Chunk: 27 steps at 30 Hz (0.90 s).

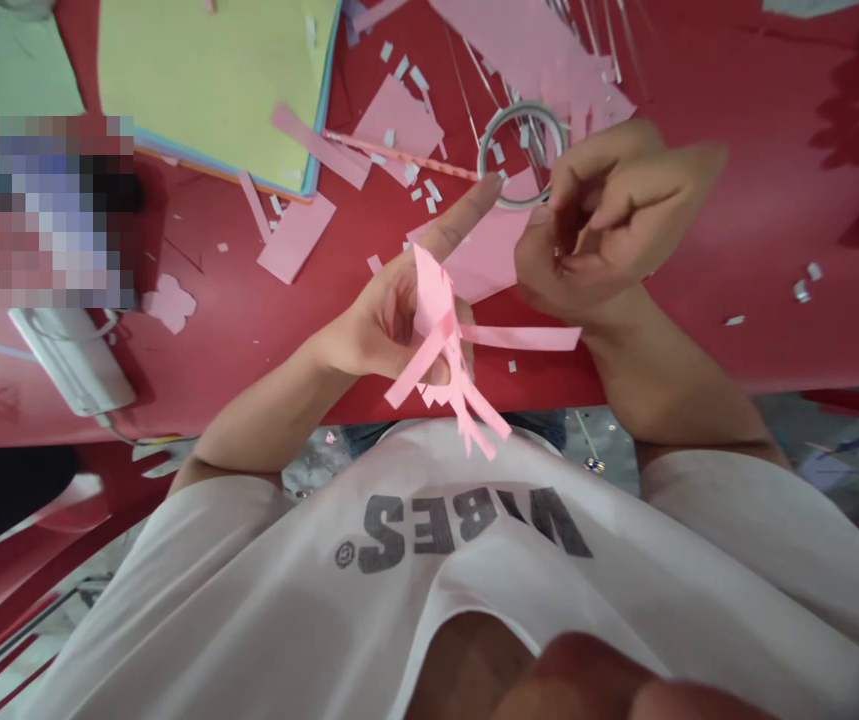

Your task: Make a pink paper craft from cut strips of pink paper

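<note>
1. Left hand (388, 325): partly closed, index finger extended. Bunch of pink paper strips (440, 345) gripped against palm and thumb, ends hanging loose above the lap.
2. Right hand (586, 225): fingers half curled, just beside the left hand. Hold on anything not determinable from this view.
3. Roll of tape (481, 160): lying flat on the red plastic table (759, 200), near the left index fingertip.
4. Pink paper sheet (485, 260): on the table under and between both hands.
5. Small paper scraps (429, 190): scattered around the roll. Yellow-green card stack (204, 70): farther off, toward the left.
</note>
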Each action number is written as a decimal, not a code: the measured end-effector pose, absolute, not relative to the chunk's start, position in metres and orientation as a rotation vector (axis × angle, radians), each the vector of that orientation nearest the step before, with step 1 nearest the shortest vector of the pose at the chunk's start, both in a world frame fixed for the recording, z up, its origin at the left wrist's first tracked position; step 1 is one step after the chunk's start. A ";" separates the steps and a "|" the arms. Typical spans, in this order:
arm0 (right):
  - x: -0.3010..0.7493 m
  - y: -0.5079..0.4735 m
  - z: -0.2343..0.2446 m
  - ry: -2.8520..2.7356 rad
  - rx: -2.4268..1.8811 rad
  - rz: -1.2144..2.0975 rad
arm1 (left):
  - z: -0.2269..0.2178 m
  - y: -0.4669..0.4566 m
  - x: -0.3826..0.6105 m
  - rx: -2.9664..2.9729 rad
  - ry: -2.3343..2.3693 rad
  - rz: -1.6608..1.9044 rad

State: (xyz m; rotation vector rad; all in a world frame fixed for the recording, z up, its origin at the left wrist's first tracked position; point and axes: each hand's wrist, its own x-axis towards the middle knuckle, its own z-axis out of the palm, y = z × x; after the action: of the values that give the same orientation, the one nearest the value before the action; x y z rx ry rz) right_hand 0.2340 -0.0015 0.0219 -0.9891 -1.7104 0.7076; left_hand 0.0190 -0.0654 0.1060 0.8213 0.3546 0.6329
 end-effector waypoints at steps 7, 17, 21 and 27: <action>0.226 -0.009 0.060 -1.774 -1.041 0.853 | 0.095 -0.058 0.016 0.851 0.299 0.638; 0.221 -0.009 0.064 -1.620 -1.049 1.000 | 0.095 -0.055 0.020 0.880 0.318 0.665; 0.218 -0.006 0.061 -1.592 -1.015 0.978 | 0.097 -0.056 0.021 0.843 0.370 0.627; 0.218 -0.008 0.061 -1.610 -1.028 1.010 | 0.097 -0.059 0.022 0.850 0.432 0.627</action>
State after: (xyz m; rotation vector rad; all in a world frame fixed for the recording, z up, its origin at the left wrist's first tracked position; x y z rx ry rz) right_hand 0.2176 -0.0081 0.0606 -1.0278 -1.6097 1.0096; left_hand 0.0217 -0.0586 0.0971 0.8496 0.4322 0.6271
